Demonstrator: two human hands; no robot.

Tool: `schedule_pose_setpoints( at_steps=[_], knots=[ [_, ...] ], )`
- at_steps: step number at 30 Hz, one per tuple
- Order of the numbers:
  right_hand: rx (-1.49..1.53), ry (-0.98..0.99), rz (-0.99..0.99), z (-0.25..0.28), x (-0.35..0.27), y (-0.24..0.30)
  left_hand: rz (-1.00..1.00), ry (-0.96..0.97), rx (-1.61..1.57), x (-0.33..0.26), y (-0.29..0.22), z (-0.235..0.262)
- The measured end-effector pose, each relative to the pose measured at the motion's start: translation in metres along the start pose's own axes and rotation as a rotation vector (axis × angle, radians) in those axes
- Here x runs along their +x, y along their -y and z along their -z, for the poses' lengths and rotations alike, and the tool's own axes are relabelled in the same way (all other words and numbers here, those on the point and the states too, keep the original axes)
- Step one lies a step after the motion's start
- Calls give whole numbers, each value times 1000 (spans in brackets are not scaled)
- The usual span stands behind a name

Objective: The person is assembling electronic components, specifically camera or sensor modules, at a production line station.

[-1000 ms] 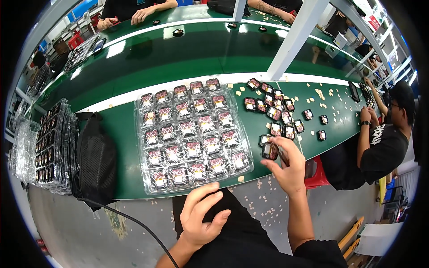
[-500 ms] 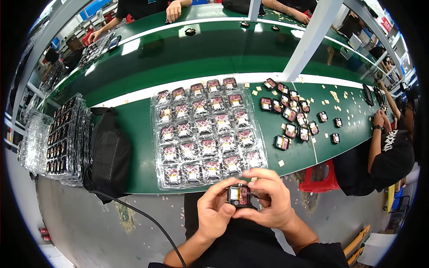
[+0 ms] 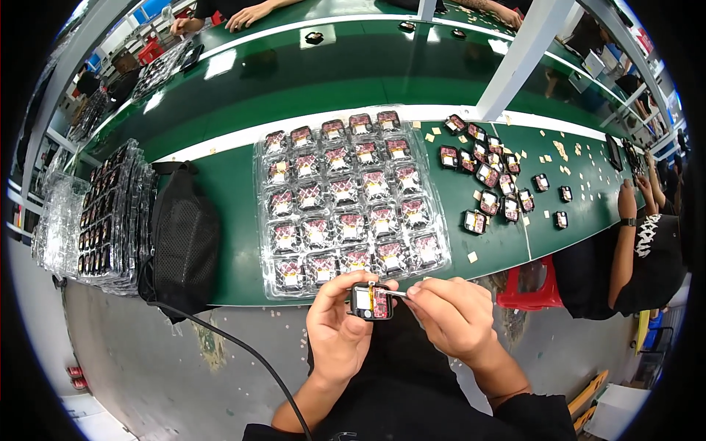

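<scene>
In my left hand (image 3: 337, 331) is a small black square device housing (image 3: 372, 302), gripped by its edges with the inside facing up. A red circuit board, a white block and a yellow strip show inside it. My right hand (image 3: 457, 314) pinches a pair of slim metal tweezers (image 3: 397, 293), whose tip reaches the board near the housing's upper right. Just beyond my hands on the green table lies a clear plastic blister tray (image 3: 259, 242), its pockets filled with rows of similar housings.
Loose housings (image 3: 487, 175) lie in a cluster right of the tray, among small pale square pieces (image 3: 472, 257). A black mesh bag (image 3: 185, 235) and stacked filled trays (image 3: 110, 213) stand at left. A black cable (image 3: 228, 342) runs past my left forearm. A co-worker (image 3: 640, 257) sits at right.
My hands and the housing have shifted slightly left and up. My right hand has drawn back from the housing's side and now brings the tweezers' tip onto the board.
</scene>
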State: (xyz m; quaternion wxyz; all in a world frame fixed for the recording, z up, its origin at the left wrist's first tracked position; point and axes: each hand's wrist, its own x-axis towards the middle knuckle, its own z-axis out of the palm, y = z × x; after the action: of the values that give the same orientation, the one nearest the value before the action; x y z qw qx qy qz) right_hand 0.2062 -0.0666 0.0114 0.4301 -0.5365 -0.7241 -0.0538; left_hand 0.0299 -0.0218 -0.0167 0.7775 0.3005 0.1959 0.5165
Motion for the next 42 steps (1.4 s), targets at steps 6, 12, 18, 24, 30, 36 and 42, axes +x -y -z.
schedule_pose_setpoints(
  at_steps=[6, 12, 18, 24, 30, 36, 42],
  knots=[
    [-84, 3, 62, -3, -3, -1, -17, -7, 101, -1, 4, 5],
    [-56, -17, 38, -6, -2, -1, -11, -3, 158, -4, 7, 10],
    [204, -6, -175, -5, 2, 3, 23, -16, 134, -3, 3, 5],
    [186, 24, -216, -5, 1, 2, 1, -24, 201, -5, 5, 11],
    [128, 6, -214, -9, 0, 8, -3, -36, 233, -7, 5, 11],
    [47, 90, -122, -8, -2, 7, -30, -66, 290, -7, 2, 9],
    [141, -29, -249, 1, 1, -12, -260, 14, 343, -14, -19, 30]
  ],
)
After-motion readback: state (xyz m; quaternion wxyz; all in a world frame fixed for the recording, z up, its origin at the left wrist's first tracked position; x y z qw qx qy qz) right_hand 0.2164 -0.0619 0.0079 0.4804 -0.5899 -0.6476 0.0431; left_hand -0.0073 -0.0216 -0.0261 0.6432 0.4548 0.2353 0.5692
